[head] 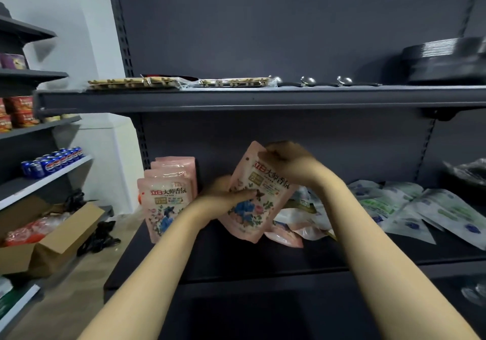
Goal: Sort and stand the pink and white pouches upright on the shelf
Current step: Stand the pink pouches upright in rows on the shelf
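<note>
A pink pouch with a floral print is held tilted above the dark shelf. My left hand grips its left edge at mid-height. My right hand pinches its top right corner. At the shelf's left end, a row of several pink pouches stands upright, one behind another. To the right lies a heap of pouches: a pink one flat on the shelf and white pouches with green and blue print spread out flat.
The upper shelf carries bamboo mats, spoons and stacked black trays. On the left stands another rack with blue cans and red packs. An open cardboard box sits on the floor at the lower left.
</note>
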Motion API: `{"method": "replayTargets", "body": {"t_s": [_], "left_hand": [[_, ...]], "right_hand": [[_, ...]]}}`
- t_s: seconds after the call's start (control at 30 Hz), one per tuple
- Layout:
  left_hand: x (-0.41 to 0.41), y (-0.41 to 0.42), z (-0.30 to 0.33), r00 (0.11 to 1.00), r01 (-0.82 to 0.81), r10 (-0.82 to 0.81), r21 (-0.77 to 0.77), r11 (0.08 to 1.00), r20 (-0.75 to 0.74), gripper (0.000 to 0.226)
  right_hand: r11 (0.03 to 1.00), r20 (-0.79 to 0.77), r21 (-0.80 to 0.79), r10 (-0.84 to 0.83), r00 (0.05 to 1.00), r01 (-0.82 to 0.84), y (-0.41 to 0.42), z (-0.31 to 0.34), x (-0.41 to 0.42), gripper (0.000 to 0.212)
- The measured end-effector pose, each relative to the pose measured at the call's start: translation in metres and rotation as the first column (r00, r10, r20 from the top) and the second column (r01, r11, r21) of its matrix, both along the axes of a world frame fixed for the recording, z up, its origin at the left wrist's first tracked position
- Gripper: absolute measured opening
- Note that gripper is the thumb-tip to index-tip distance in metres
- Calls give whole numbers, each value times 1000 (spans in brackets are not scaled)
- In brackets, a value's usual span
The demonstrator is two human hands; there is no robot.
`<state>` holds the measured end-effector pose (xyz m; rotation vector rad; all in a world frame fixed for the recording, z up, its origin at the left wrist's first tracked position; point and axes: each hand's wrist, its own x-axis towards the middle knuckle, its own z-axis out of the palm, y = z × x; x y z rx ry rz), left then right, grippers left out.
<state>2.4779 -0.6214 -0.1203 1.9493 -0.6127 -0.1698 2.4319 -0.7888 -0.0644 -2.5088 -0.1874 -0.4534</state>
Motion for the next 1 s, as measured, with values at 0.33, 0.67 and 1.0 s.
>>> {"method": "replayTargets", "body": {"t_s": [0.33, 0.67, 1.0], "left_hand": [[-12, 17, -3, 943, -330, 302, -261, 907, -142, 15], [-30, 73, -19, 933, -358, 335, -228, 905, -136, 19], [-18, 137, -36, 891, -428, 449, 201, 881, -72, 29]], "right_hand": [[706, -137, 698, 296, 945, -120, 18, -57, -3, 62], [743, -132, 651, 308, 942, -152, 84, -96, 12, 41], [969, -174, 230, 135, 975, -93, 151, -109, 21, 39]]}}
